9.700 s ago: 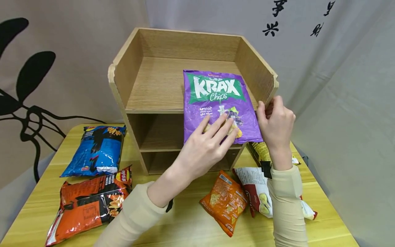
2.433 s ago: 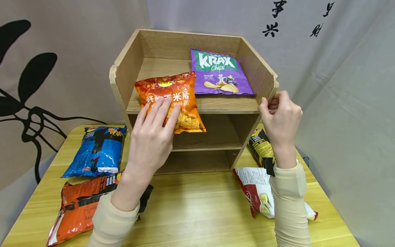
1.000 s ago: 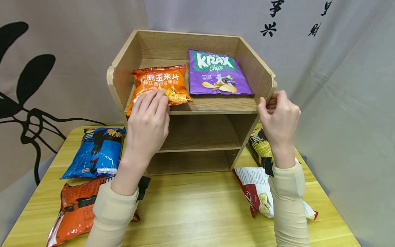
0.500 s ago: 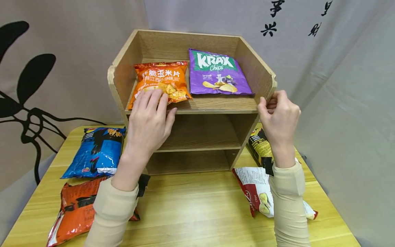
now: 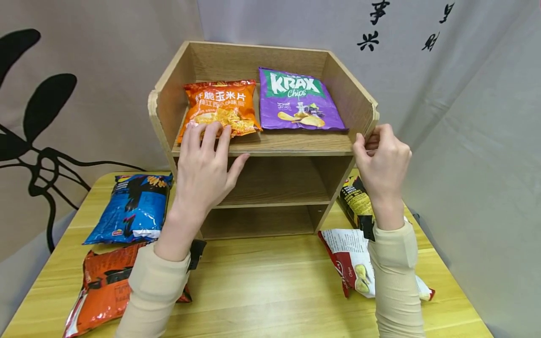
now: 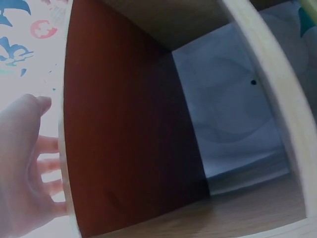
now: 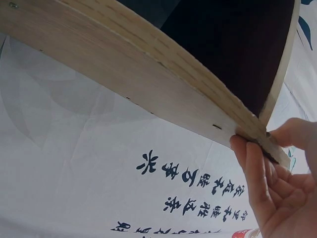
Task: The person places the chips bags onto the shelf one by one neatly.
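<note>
A small wooden shelf unit stands on the table. On its top tier, an orange bag of corn chips lies at the left beside a purple bag of Krax chips at the right. My left hand has its fingertips at the orange bag's lower edge, with the thumb spread away in front of the shelf. In the left wrist view this hand shows beyond the top tier's board. My right hand pinches the front edge of the right side panel, thumb inside and fingers outside, as the right wrist view shows.
On the table, a blue snack bag and a red-orange one, partly behind the left sleeve, lie at left. A white-and-red chip bag and a black-and-yellow bag lie at right, partly behind the right arm.
The purple bag has been laid back on the top tier. The left hand has brought the orange bag up from the table, slid it in beside it and loosened its hold. The right hand stays put.
</note>
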A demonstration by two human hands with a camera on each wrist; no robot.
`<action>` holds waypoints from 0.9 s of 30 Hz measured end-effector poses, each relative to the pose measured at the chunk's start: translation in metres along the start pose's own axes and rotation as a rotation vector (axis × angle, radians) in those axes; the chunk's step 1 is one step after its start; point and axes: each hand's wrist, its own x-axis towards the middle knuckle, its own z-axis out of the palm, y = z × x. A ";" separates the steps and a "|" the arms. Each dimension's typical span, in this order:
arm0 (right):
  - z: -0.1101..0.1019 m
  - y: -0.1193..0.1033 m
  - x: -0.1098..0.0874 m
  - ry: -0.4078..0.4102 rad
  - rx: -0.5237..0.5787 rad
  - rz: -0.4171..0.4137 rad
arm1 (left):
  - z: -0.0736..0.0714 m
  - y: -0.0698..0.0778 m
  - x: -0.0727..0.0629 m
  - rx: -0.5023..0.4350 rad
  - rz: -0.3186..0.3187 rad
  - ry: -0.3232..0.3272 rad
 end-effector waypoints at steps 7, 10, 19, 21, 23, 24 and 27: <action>0.000 0.002 -0.001 0.001 -0.011 -0.013 | 0.000 -0.002 0.005 -0.078 -0.091 -0.108; 0.000 0.002 0.000 0.003 -0.007 -0.007 | 0.000 -0.001 0.006 -0.087 -0.131 -0.180; 0.000 0.000 0.000 -0.005 -0.006 -0.008 | -0.002 -0.002 -0.002 -0.165 -0.099 -0.164; 0.000 0.000 0.000 -0.004 -0.002 -0.001 | -0.004 -0.001 -0.009 -0.221 -0.072 -0.116; 0.000 0.000 -0.001 -0.004 -0.001 -0.002 | -0.007 0.000 -0.017 -0.284 -0.043 -0.058; 0.000 0.000 -0.001 -0.001 0.001 -0.004 | -0.009 0.001 -0.022 -0.309 -0.026 -0.033; 0.000 0.002 0.000 -0.002 -0.011 -0.029 | -0.016 0.002 -0.036 -0.389 -0.004 0.050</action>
